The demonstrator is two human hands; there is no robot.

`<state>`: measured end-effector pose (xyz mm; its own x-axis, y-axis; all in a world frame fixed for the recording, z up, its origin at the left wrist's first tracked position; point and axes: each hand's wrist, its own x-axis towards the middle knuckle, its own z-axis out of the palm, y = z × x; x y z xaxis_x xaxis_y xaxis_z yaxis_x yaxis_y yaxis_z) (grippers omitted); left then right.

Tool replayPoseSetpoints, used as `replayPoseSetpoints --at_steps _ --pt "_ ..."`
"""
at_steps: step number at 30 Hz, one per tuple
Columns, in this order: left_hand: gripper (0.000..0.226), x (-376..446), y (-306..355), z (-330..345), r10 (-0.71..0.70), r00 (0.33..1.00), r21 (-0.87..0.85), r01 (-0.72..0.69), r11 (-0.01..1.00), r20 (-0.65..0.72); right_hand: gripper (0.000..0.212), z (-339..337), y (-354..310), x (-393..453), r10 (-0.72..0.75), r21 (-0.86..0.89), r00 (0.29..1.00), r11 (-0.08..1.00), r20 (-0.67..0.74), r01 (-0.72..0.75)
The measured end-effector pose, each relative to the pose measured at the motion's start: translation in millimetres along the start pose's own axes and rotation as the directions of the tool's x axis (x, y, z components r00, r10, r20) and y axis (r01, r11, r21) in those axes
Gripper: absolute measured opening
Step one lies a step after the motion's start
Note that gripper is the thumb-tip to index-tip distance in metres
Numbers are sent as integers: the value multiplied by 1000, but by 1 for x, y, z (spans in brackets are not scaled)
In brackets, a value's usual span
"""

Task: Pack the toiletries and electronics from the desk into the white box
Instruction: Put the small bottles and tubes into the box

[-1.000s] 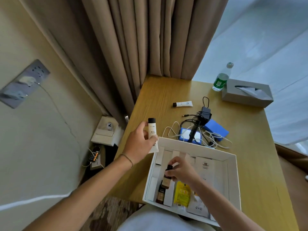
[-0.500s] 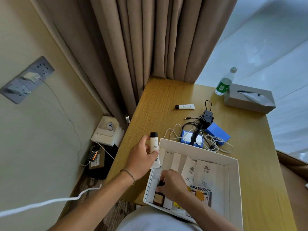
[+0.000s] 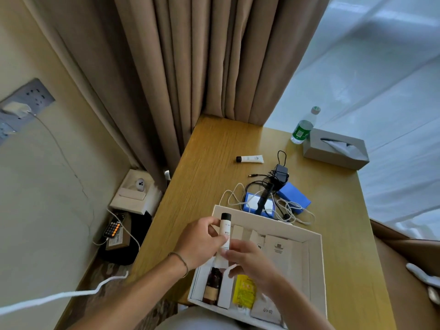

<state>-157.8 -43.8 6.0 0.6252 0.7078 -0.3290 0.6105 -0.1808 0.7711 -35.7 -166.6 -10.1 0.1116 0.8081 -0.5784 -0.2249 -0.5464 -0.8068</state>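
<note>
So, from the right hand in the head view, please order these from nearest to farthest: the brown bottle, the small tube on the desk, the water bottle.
Measured from the right hand:
1. Brown bottle, in the white box, just beside the hand toward the left.
2. Small tube, lying mid-desk beyond the box.
3. Water bottle, at the desk's far right corner, by the tissue box.

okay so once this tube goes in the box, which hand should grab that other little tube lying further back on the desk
Probably the left hand. It sits nearer the desk's left side, where the small tube lies, with bare wood between. The right hand is low over the white box.
</note>
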Motion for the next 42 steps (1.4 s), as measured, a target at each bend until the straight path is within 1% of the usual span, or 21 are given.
replayPoseSetpoints --at_steps 2,3,5,6,9,13,14,16,18,20,23,25,26,29,31,32,35,37,40,42 --pt "18 0 -3 4 19 999 51 -17 999 -41 16 0 6 4 38 48 995 998 -96 -33" --pt "15 1 -5 4 29 997 75 -25 997 -65 21 0 8 7 79 52 988 996 -135 -72" --pt "8 2 -9 1 43 995 105 -33 994 -94 34 -1 11 13 168 7 965 985 -201 -170" --pt "6 3 -11 -2 44 994 106 -33 994 -101 37 -2 13 17 205 -16 952 977 -229 -214" --pt "10 5 -17 -11 37 991 93 -25 995 -132 32 -1 15 29 273 -42 918 954 -289 -297" --pt "14 7 -25 -22 8 987 100 8 995 -158 10 0 17 45 332 27 886 939 -324 -343" --pt "15 8 -27 -24 7 987 102 10 995 -162 10 0 17 48 343 34 878 935 -334 -352" --pt "15 9 -31 -27 4 986 101 13 995 -166 21 1 18 53 357 15 858 925 -369 -379" --pt "15 10 -33 -29 -6 986 97 23 995 -167 29 4 21 57 355 -87 843 902 -404 -422" --pt "14 11 -35 -30 -17 986 92 32 995 -165 32 7 27 59 308 -284 849 846 -429 -450" --pt "15 13 -38 -33 -15 987 77 27 997 -159 40 10 38 62 211 -536 871 717 -443 -446" --pt "17 15 -39 -34 -4 988 63 14 998 -153 34 12 39 64 158 -633 877 636 -454 -442" --pt "17 17 -39 -35 4 989 55 4 998 -147 31 12 37 65 126 -662 882 615 -455 -429" --pt "18 23 -37 -37 31 993 32 -27 999 -115 27 12 23 62 -12 -720 898 602 -440 -346" --pt "19 29 -32 -38 52 995 34 -50 998 -80 25 10 9 57 -122 -743 893 609 -433 -277" --pt "19 33 -28 -39 67 996 41 -65 997 -61 23 8 1 52 -170 -739 887 630 -430 -238" --pt "19 50 -13 -39 116 993 47 -115 992 -28 21 3 -25 35 -257 -646 866 758 -429 -94" --pt "17 62 1 -36 146 989 38 -145 989 -17 19 -6 -41 23 -299 -573 835 819 -462 -24" --pt "17 78 22 -29 174 985 25 -174 984 8 15 -31 -62 11 -366 -548 758 836 -540 13" --pt "18 87 34 -23 180 983 29 -180 983 22 14 -55 -72 10 -358 -518 722 855 -592 0"
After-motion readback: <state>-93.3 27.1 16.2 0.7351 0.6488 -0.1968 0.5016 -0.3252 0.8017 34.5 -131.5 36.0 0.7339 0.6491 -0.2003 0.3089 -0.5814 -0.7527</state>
